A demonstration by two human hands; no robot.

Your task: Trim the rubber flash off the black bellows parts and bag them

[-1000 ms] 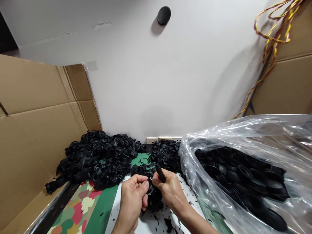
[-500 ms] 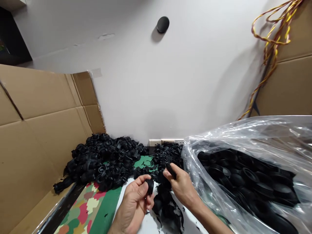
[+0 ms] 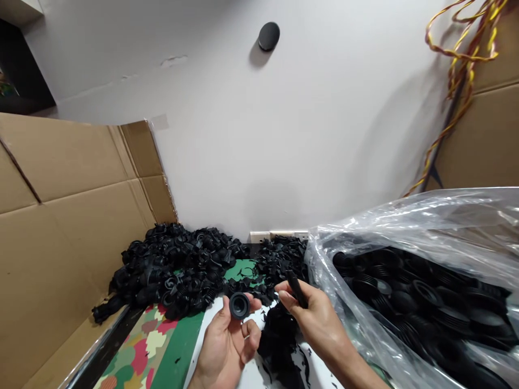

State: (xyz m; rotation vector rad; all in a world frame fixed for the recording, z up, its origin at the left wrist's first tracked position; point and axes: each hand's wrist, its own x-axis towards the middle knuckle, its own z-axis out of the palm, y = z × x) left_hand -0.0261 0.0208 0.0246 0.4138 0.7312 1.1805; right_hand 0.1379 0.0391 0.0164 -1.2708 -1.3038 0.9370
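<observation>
My left hand holds a black ribbed rubber boot between thumb and fingers, its round open end facing me. To the right, my right hand is closed around a slim black stick-like tool; I cannot make out its tip. Below and between the hands, black rubber scraps lie heaped on a white sheet. Beyond my left hand rises a large pile of black ribbed rubber boots.
A clear plastic bag full of black rubber parts stands on the right. Cardboard walls the left side. Against the wall lie more black scraps, near a socket strip. Twisted yellow-brown wires hang at right.
The rubber boot in my left hand has turned so its open end faces me, and the left fingers have loosened. My right hand has shifted slightly right, with the tool tilted differently.
</observation>
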